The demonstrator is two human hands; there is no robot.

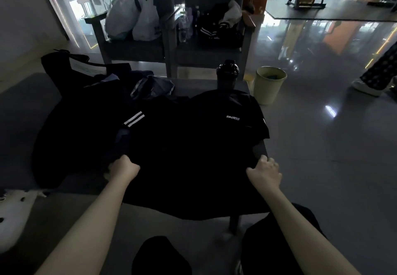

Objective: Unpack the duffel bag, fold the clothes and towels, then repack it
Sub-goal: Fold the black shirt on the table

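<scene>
Left hand (pixel 123 167), right hand (pixel 265 170): fingers (pixel 269 163) curled, gripping black shirt (pixel 189 145) hem. Risk: my tug drags collar, tips shaker bottle (pixel 227 73) beyond fingers; slack slides off worktop (pixel 193 86).

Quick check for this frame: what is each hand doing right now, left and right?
Left hand: fingers curled, gripping the left side of the black shirt.
Right hand: fingers curled, gripping the shirt's right side at the bench edge.
</scene>
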